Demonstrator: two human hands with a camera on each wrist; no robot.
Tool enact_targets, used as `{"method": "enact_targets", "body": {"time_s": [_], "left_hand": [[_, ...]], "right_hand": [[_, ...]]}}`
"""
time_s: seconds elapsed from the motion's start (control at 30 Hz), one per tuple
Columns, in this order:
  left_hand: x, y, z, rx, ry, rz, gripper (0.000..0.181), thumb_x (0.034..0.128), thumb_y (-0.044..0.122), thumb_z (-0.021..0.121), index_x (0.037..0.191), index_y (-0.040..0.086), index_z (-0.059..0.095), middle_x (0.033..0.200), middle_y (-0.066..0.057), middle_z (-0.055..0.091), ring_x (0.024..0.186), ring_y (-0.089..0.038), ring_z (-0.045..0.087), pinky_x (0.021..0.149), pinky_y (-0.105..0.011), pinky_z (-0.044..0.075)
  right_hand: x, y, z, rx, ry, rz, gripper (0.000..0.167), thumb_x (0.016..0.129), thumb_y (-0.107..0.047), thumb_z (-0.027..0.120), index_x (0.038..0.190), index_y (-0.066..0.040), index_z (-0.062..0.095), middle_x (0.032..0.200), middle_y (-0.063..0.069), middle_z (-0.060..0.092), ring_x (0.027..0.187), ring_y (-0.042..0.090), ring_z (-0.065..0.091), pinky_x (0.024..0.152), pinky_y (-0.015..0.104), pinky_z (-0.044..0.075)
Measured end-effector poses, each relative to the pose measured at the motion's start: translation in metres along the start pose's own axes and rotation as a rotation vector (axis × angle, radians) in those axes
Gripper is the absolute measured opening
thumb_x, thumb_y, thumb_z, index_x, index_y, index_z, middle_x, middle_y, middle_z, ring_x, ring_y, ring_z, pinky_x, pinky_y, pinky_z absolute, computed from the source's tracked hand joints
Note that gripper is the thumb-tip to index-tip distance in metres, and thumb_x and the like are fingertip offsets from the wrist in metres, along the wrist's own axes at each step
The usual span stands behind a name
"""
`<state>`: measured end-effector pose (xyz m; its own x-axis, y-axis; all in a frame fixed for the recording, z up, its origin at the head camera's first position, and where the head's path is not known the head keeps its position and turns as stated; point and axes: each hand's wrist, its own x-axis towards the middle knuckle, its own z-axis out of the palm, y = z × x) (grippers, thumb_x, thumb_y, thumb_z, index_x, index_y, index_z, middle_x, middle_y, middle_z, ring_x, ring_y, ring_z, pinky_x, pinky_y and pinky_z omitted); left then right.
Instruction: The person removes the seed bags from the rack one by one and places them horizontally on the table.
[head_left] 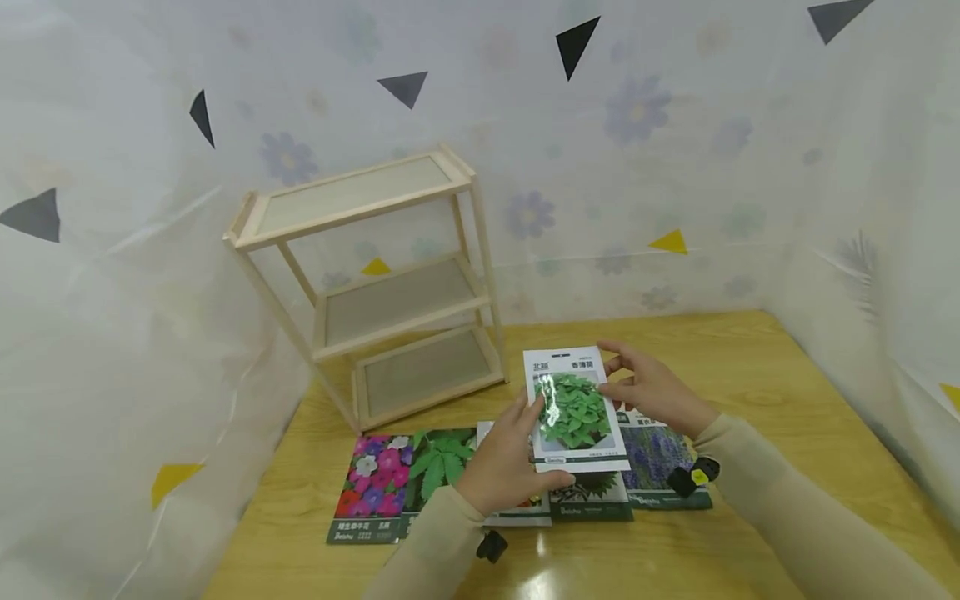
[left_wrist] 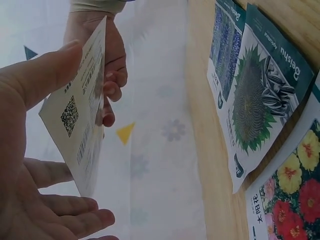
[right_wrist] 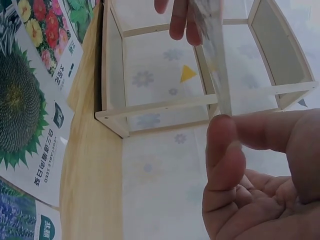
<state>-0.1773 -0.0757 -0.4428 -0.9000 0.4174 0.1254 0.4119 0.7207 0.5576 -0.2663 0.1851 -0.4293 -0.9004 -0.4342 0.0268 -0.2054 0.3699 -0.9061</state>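
Note:
A white seed packet (head_left: 573,417) with a green leafy plant picture is held up above the table by both hands. On its left edge, my left hand (head_left: 507,457) grips with the thumb on one face and fingers on the other. Thumb and forefinger of my right hand (head_left: 654,388) pinch the opposite edge, as the right wrist view shows. The back, with a QR code (left_wrist: 70,116), faces the left wrist camera. Below the hands lies a row of packets: pink petunia-like flowers (head_left: 375,475), green leaves (head_left: 435,458), red and yellow flowers (left_wrist: 295,195), a sunflower (left_wrist: 248,100) and purple lavender (head_left: 654,458).
A wooden rack (head_left: 405,337) with three grey-panelled shelves stands at the back left of the wooden table (head_left: 720,350). Behind it hangs a pale curtain (head_left: 465,108) with flower prints and black, grey and yellow triangles.

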Motion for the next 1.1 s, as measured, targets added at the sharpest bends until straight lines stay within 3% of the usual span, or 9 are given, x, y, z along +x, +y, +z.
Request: {"method": "enact_targets", "body": {"time_s": [0.17,0.43,0.7,0.9,1.1], "left_hand": [[0.007,0.006,0.006,0.12,0.023,0.038,0.104,0.0763,0.069,0.064,0.154,0.013,0.023,0.159,-0.014,0.011,0.142,-0.032,0.024,0.109,-0.048,0.032],[0.018,0.018,0.018,0.232,0.07,0.109,0.094,0.0824,0.065,0.06,0.151,0.008,0.03,0.156,-0.02,0.02,0.14,-0.032,0.027,0.111,-0.044,0.029],[0.034,0.031,0.035,0.413,0.097,0.171,0.088,0.0857,0.067,0.054,0.148,0.007,0.037,0.151,-0.022,0.031,0.139,-0.031,0.032,0.111,-0.045,0.031],[0.045,0.044,0.049,0.516,0.076,0.175,0.084,0.0864,0.071,0.046,0.146,0.012,0.042,0.149,-0.018,0.036,0.139,-0.029,0.033,0.108,-0.049,0.035],[0.061,0.061,0.069,0.612,0.016,0.16,0.083,0.0864,0.075,0.035,0.146,0.019,0.042,0.15,-0.012,0.038,0.14,-0.024,0.032,0.109,-0.044,0.034]], "right_hand": [[-0.004,0.004,-0.009,-0.01,0.013,0.009,0.073,0.094,-0.024,0.065,0.153,-0.018,0.023,0.117,0.019,0.05,0.076,0.03,0.06,0.062,0.04,0.051],[-0.01,0.012,-0.026,-0.039,0.047,0.007,0.071,0.094,-0.024,0.065,0.151,-0.012,0.025,0.121,0.02,0.046,0.087,0.028,0.063,0.072,0.039,0.055],[-0.015,0.022,-0.042,-0.171,0.1,0.002,0.069,0.095,-0.024,0.064,0.15,-0.005,0.026,0.134,0.022,0.039,0.08,0.023,0.063,0.068,0.038,0.054],[-0.018,0.032,-0.059,-0.319,0.099,0.023,0.075,0.094,-0.036,0.062,0.152,-0.006,0.025,0.13,0.023,0.045,0.088,0.027,0.061,0.066,0.037,0.051],[-0.026,0.046,-0.078,-0.444,0.097,0.041,0.074,0.093,-0.037,0.064,0.148,0.0,0.031,0.123,0.024,0.051,0.095,0.032,0.061,0.068,0.039,0.052]]}}
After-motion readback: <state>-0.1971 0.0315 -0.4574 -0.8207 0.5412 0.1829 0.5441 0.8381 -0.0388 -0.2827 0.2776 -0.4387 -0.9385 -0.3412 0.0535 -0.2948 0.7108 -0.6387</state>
